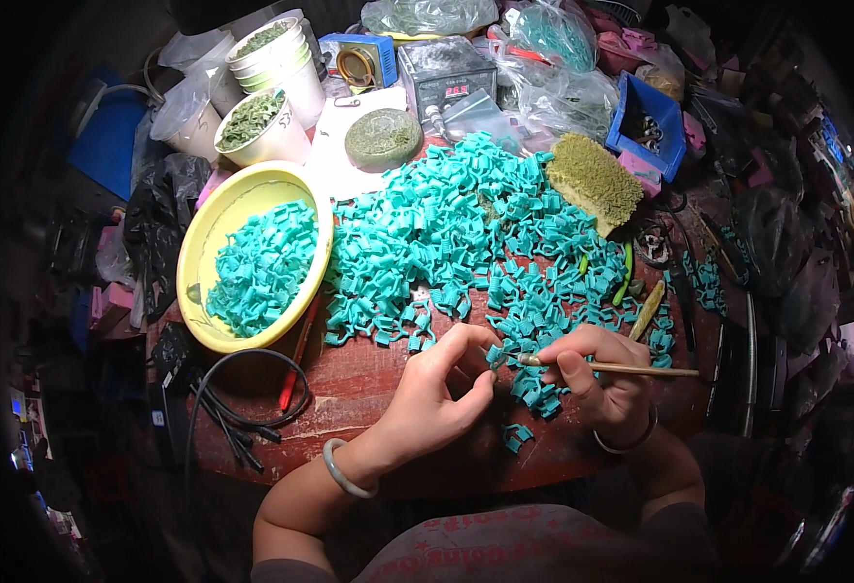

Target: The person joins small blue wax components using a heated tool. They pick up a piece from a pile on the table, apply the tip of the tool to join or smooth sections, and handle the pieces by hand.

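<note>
Between the fingertips of my left hand (442, 384) is a small turquoise wax-like piece (494, 357), pinched at the near edge of a big heap of similar pieces (417, 223). My right hand (610, 384) grips a slim stick-like tool (665, 371) with a pale wooden handle. Its tip points left, close to the pinched piece; I cannot tell whether they touch, nor what kind of tip it is. One or two loose turquoise pieces (516, 437) lie nearer to me on the dark red tabletop (369, 374).
A tilted yellow bowl (190, 282) of turquoise pieces stands left. Behind are white tubs (291, 146) of green bits, a grey control box (446, 73) and plastic bags (563, 97). A blue tray (678, 146) and rough green block (592, 180) sit right. Black cables (238, 428) lie left.
</note>
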Tool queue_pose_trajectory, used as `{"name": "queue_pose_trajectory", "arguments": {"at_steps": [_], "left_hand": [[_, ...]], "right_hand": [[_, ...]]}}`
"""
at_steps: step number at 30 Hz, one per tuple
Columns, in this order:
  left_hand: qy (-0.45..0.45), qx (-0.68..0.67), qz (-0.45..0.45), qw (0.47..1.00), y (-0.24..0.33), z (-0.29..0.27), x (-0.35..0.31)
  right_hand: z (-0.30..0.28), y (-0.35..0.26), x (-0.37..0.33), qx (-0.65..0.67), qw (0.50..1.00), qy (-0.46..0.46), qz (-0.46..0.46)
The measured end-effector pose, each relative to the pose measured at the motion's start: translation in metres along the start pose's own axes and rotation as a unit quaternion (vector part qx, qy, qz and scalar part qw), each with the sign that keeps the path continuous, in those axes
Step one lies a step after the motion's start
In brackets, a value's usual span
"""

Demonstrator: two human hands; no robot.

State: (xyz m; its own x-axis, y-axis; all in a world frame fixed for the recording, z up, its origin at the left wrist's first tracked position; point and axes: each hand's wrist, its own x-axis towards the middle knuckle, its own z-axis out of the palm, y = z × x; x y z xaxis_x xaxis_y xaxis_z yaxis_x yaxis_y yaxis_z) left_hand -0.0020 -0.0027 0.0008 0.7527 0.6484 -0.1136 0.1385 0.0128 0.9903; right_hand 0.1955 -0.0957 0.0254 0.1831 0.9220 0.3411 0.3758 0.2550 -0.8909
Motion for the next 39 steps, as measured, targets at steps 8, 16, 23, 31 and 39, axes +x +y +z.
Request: {"name": "queue_pose_trajectory", "arguments": {"at_steps": [8,16,23,31,39], "left_hand": [[0.0,0.01,0.0,1.0,-0.001,0.001,0.0],[-0.006,0.006,-0.009,1.0,0.002,0.0,0.0],[-0.038,-0.145,-0.029,0.988,0.001,-0.001,-0.001],[-0.066,-0.167,-0.015,0.984,-0.002,0.0,0.0],[-0.07,-0.191,-0.032,0.979,-0.003,0.002,0.002]], "right_hand": [[-0.001,-0.001,0.0,0.001,1.0,-0.002,0.004],[-0.003,-0.003,0.002,0.004,1.0,0.007,0.004],[-0.003,-0.004,0.001,0.03,0.999,0.021,0.003],[-0.007,-0.001,-0.006,0.02,0.998,0.042,-0.051],[-0.012,0.001,-0.001,-0.072,0.988,0.042,-0.127]]}}
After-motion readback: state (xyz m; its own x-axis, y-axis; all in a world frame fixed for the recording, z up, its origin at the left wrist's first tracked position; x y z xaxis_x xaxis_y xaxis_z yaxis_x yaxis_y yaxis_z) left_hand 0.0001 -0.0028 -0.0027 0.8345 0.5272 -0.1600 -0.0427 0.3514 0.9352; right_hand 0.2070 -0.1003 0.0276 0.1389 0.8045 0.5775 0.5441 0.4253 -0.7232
